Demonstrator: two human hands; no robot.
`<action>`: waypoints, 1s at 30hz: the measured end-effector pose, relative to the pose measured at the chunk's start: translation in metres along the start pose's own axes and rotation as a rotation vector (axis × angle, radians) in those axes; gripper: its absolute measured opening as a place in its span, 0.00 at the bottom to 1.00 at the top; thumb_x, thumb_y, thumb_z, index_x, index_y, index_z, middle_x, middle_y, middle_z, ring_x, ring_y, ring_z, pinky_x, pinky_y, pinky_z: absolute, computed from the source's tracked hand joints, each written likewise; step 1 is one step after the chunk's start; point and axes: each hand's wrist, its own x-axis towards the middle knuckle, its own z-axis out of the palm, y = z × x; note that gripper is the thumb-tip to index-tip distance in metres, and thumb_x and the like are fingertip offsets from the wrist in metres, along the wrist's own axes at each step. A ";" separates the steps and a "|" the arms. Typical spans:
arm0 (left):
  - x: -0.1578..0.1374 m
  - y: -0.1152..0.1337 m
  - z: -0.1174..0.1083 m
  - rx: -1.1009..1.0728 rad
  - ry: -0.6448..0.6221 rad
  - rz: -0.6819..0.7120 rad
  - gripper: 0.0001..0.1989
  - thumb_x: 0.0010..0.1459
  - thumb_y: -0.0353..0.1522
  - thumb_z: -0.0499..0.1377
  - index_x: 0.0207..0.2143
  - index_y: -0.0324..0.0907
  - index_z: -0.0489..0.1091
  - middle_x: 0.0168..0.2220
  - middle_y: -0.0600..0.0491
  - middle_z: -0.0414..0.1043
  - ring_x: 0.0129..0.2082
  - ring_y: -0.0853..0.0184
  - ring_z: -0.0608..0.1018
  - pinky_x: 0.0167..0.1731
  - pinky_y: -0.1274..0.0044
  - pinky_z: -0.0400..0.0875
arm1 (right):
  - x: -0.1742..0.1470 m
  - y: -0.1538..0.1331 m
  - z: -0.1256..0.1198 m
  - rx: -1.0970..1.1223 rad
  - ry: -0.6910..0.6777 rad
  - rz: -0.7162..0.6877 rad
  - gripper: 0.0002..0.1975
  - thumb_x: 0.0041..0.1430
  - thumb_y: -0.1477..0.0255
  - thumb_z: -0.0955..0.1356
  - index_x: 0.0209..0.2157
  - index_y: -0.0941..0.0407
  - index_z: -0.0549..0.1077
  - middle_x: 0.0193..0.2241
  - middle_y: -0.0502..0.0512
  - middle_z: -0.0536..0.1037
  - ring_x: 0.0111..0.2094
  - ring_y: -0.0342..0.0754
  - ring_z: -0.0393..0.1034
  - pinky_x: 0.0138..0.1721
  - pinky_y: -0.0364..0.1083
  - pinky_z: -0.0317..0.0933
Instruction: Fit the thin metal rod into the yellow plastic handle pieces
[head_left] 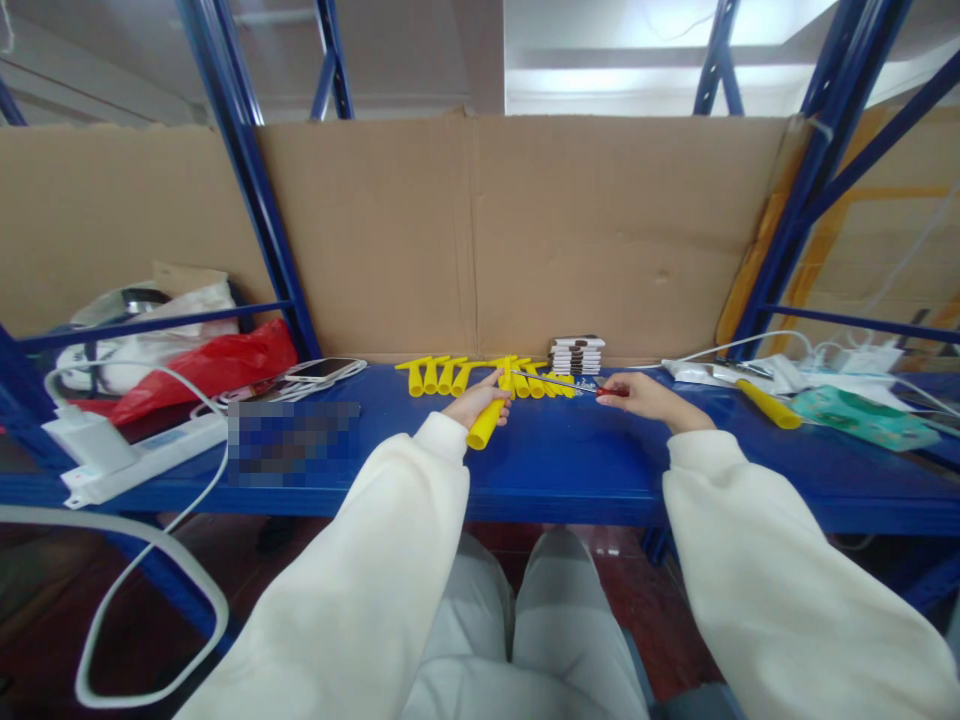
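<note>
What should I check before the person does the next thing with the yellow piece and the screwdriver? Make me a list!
1. Left hand has a firm hold on the yellow piece: ok, fingers wrap its upper end.
2. Right hand holds the screwdriver by its red handle: ok.
3. Screwdriver tip sits at the yellow piece: cannot tell, too small to see whether it touches.
4. Other yellow pieces are out of the way: ok, lined up behind at the cardboard wall.
5. Blue shelf in front of the hands: ok, bare.
6. White cable away from the hands: ok, it hangs at the far left.
</note>
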 end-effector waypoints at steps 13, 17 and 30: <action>0.002 -0.002 0.002 0.038 0.028 -0.004 0.36 0.59 0.20 0.46 0.67 0.47 0.38 0.22 0.59 0.57 0.14 0.76 0.62 0.14 0.85 0.56 | -0.005 -0.012 -0.003 -0.022 -0.090 0.000 0.22 0.46 0.49 0.65 0.24 0.56 0.67 0.21 0.51 0.71 0.22 0.45 0.63 0.27 0.46 0.59; 0.003 -0.002 0.002 0.029 0.033 -0.001 0.36 0.59 0.20 0.46 0.66 0.47 0.39 0.22 0.59 0.57 0.14 0.76 0.62 0.13 0.85 0.56 | -0.001 -0.006 0.002 0.017 -0.024 -0.003 0.22 0.40 0.51 0.70 0.26 0.55 0.64 0.23 0.52 0.72 0.25 0.47 0.66 0.29 0.47 0.61; 0.009 -0.006 -0.005 -0.012 -0.034 0.005 0.38 0.58 0.21 0.50 0.66 0.50 0.38 0.22 0.59 0.59 0.14 0.77 0.62 0.15 0.85 0.56 | -0.006 -0.014 0.000 0.061 -0.108 0.057 0.23 0.43 0.49 0.68 0.25 0.56 0.67 0.18 0.49 0.70 0.19 0.42 0.62 0.21 0.43 0.57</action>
